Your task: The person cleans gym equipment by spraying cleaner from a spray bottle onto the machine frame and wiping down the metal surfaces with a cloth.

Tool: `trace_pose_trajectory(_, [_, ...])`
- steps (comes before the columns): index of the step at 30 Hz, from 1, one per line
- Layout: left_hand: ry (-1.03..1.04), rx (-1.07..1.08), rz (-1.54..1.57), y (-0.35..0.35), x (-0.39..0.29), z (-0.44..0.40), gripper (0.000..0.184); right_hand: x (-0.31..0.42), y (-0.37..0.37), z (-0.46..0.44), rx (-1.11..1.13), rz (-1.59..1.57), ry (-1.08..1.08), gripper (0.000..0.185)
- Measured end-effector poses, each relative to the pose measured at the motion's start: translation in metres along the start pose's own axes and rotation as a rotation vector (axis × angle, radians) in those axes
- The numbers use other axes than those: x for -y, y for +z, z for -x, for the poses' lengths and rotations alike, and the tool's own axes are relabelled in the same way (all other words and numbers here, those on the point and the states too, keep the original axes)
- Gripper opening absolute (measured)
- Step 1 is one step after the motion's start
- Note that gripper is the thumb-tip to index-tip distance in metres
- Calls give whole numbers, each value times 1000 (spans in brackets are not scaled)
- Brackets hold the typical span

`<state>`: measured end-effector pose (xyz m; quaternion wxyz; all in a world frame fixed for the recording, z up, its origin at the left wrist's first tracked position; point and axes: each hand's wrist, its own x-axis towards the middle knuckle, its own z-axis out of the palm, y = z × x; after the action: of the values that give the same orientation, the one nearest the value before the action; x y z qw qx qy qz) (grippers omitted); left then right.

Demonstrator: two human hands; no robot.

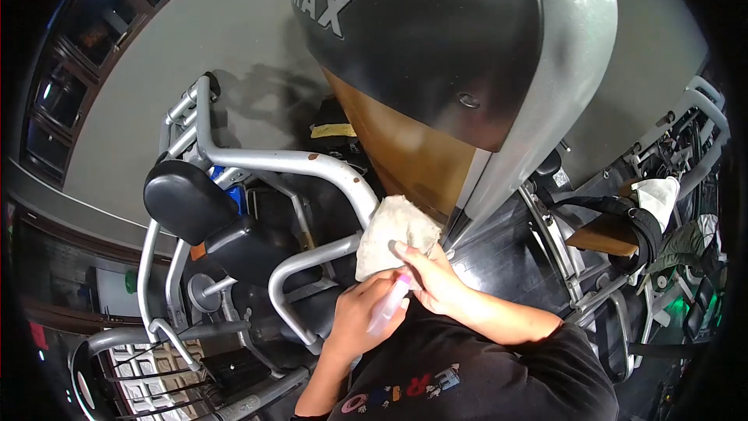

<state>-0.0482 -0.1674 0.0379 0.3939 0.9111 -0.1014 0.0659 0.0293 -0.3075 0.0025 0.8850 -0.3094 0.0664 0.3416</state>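
Observation:
My left hand [357, 316] is closed around a small translucent spray bottle [386, 310] with a pink top. The bottle is tilted, its pink end up close to the cloth. My right hand [438, 284] grips a crumpled off-white cloth [396, 226], with the thumb lying over its front. Both hands are close together in front of my dark T-shirt [467, 370]. Just beyond the cloth is the silver tube frame [331, 168] of a gym machine, with rust-coloured chips in its paint. Whether the cloth touches the frame, I cannot tell.
A large black machine cover [421, 39] with white lettering rises ahead, beside a thick silver upright [576, 47]. To the left is a black padded seat [185, 201] with more tubing. A brown bench [604, 235] and other equipment stand at right.

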Motion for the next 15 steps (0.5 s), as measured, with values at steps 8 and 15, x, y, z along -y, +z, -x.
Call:
trace_pose_trajectory(8, [-273, -165, 587, -8, 25, 12, 16, 19, -7, -15, 51, 212, -491, 51])
trace_pose_trajectory(15, [-474, -307, 340, 8, 65, 7, 17, 42, -27, -8, -71, 209, -510, 48])
